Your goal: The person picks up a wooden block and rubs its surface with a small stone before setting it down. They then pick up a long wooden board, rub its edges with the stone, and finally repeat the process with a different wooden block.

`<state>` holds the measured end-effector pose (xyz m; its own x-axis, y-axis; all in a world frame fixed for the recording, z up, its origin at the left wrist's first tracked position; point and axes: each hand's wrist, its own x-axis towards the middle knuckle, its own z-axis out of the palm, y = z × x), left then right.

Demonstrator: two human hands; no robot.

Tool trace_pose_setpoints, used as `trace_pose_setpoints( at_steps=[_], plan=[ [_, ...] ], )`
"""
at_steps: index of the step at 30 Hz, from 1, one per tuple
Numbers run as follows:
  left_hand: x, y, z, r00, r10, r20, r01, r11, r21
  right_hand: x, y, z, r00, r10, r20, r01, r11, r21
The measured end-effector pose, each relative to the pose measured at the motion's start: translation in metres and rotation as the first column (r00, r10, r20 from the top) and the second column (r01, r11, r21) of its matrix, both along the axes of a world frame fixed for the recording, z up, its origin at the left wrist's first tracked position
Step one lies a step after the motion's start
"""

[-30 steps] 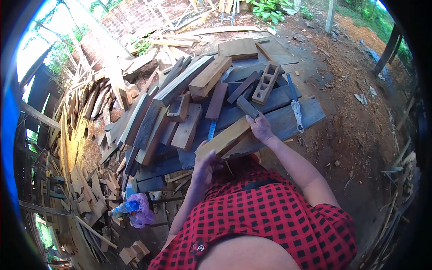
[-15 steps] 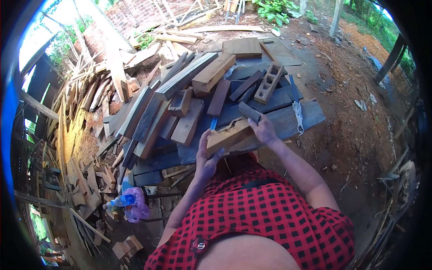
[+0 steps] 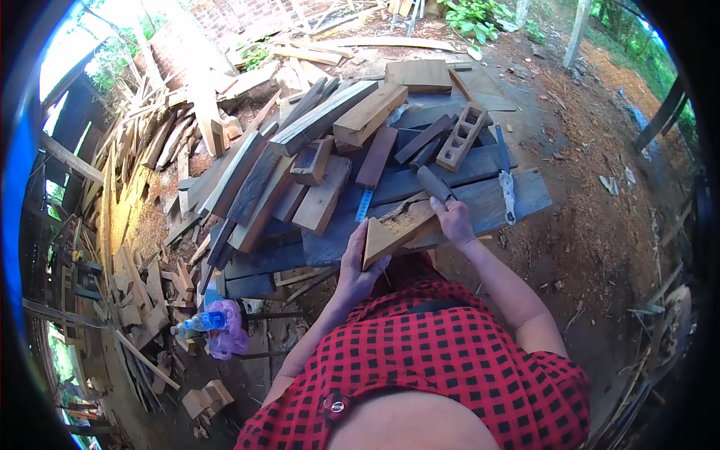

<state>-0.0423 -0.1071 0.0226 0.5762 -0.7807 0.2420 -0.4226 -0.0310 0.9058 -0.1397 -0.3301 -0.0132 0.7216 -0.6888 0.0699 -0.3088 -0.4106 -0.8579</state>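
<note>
Low over the bench front, my left hand (image 3: 360,268) grips the near left end of a light-brown wood block (image 3: 396,232), thumb along its lower edge. The block is tilted, and its top face shows a rough, dark-edged hollow. My right hand (image 3: 455,223) is closed at the block's far right end, around the lower end of a dark grey narrow block (image 3: 435,183). That grey block slants up over the bench planks. Just beyond my left hand lies a blue measuring strip (image 3: 364,204), partly under a reddish-brown wood piece (image 3: 377,157).
A wooden frame with square holes (image 3: 463,138) and a long tool with a white-wrapped handle (image 3: 508,196) lie on the bench (image 3: 525,192). Timber offcuts (image 3: 322,196) crowd its left side. A plastic bottle (image 3: 204,322) and purple bag (image 3: 227,334) sit lower left.
The light-brown block has turned in my hands, so more of its hollowed face shows. The bench and surroundings have shifted slightly right in view. Both hands keep their hold.
</note>
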Motion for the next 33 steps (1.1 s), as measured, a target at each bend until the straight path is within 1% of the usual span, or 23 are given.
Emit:
trace_pose_setpoints(
  at_steps=[2, 4, 6, 7, 8, 9, 10, 11, 12, 13, 14, 16, 17, 18, 20, 24, 26, 27, 29, 30, 31, 32, 33],
  plan=[
    [0.0, 0.001, -0.001, 1.0, -0.003, -0.007, 0.003, 1.0, -0.001, 0.001, 0.002, 0.007, 0.996, -0.026, -0.09, 0.037, 0.992, 0.124],
    [0.001, 0.0, -0.001, 1.0, -0.005, -0.012, 0.005, 1.0, -0.002, 0.002, 0.034, 0.022, 0.953, 0.085, 0.291, -0.126, 0.984, 0.126],
    [0.003, 0.001, -0.003, 0.999, -0.014, 0.052, 0.013, 1.0, 0.008, 0.01, 0.073, 0.033, 0.79, 0.211, 0.576, -0.311, 0.947, 0.08],
    [0.003, 0.002, -0.006, 0.999, -0.012, 0.052, 0.011, 1.0, 0.012, 0.008, 0.073, 0.039, 0.79, 0.21, 0.576, -0.313, 0.946, 0.084],
    [0.003, 0.003, -0.008, 1.0, 0.0, -0.008, 0.0, 1.0, 0.016, 0.004, 0.072, 0.045, 0.806, 0.387, 0.448, -0.272, 0.914, -0.299],
    [0.004, 0.003, -0.009, 0.998, 0.011, -0.066, -0.01, 1.0, 0.018, 0.002, 0.069, 0.048, 0.829, 0.496, 0.259, -0.237, 0.731, -0.64],
    [0.005, 0.003, -0.009, 0.998, 0.011, -0.064, -0.01, 1.0, 0.017, 0.004, 0.062, 0.036, 0.828, 0.496, 0.26, -0.235, 0.73, -0.642],
    [0.004, 0.003, -0.007, 0.999, -0.004, -0.035, 0.004, 1.0, 0.006, 0.006, 0.052, 0.016, 0.86, 0.408, 0.307, -0.266, 0.871, -0.413],
    [0.003, 0.003, -0.006, 1.0, -0.019, -0.008, 0.019, 1.0, -0.003, 0.006, 0.045, 0.016, 0.893, 0.31, 0.326, -0.274, 0.95, -0.153],
    [0.003, 0.003, -0.007, 1.0, -0.02, -0.01, 0.02, 1.0, -0.005, 0.002, 0.032, 0.019, 0.9, 0.284, 0.33, -0.341, 0.931, 0.131],
    [0.003, 0.002, -0.009, 0.999, -0.013, -0.048, 0.012, 1.0, -0.024, 0.005, 0.025, 0.018, 0.901, 0.285, 0.329, -0.341, 0.932, 0.127],
    [0.001, 0.003, -0.01, 0.996, -0.008, -0.09, 0.004, 0.999, -0.037, 0.009, 0.018, 0.008, 0.917, 0.202, 0.344, -0.248, 0.964, 0.096],
    [0.002, 0.004, -0.008, 0.998, -0.016, -0.067, 0.014, 1.0, -0.024, 0.008, 0.019, 0.018, 0.922, 0.159, 0.352, -0.235, 0.954, 0.185],
    [0.003, 0.003, -0.006, 0.999, -0.022, -0.044, 0.022, 1.0, -0.012, 0.009, 0.016, 0.022, 0.921, 0.159, 0.354, -0.235, 0.955, 0.183],
    [0.001, 0.004, -0.003, 0.999, -0.019, -0.049, 0.019, 1.0, -0.002, 0.011, 0.011, 0.025, 0.882, 0.159, 0.443, -0.324, 0.888, 0.326],
    [0.001, 0.004, -0.003, 0.998, -0.009, -0.056, 0.009, 1.0, -0.005, 0.019, -0.004, 0.006, 0.891, 0.17, 0.421, -0.348, 0.85, 0.396],
    [0.004, 0.003, -0.005, 0.997, -0.014, -0.076, 0.013, 1.0, -0.013, 0.025, -0.003, -0.001, 0.963, 0.198, 0.181, -0.221, 0.968, 0.12],
    [0.006, 0.002, -0.006, 0.996, -0.015, -0.093, 0.013, 1.0, -0.021, 0.026, -0.001, -0.002, 0.964, 0.196, 0.182, -0.22, 0.968, 0.118],
    [0.006, 0.002, -0.007, 0.999, -0.016, -0.048, 0.015, 1.0, -0.022, 0.03, 0.007, -0.004, 0.989, 0.13, 0.075, -0.13, 0.992, -0.001],
    [0.007, 0.001, -0.007, 1.0, -0.018, -0.003, 0.018, 1.0, -0.02, 0.03, 0.018, 0.008, 0.969, 0.204, 0.141, -0.23, 0.951, 0.207],
    [0.008, 0.002, -0.006, 1.0, -0.024, -0.004, 0.024, 1.0, -0.012, 0.026, 0.033, 0.019, 0.941, 0.256, 0.221, -0.327, 0.855, 0.401],
    [0.007, 0.002, -0.004, 0.998, -0.029, -0.056, 0.029, 1.0, -0.002, 0.02, 0.057, 0.035, 0.889, 0.319, 0.328, -0.369, 0.923, 0.104],
    [0.006, 0.003, -0.005, 0.993, -0.035, -0.112, 0.037, 0.999, 0.012, 0.013, 0.076, 0.047, 0.824, 0.4, 0.401, -0.349, 0.916, -0.198]
  ],
)
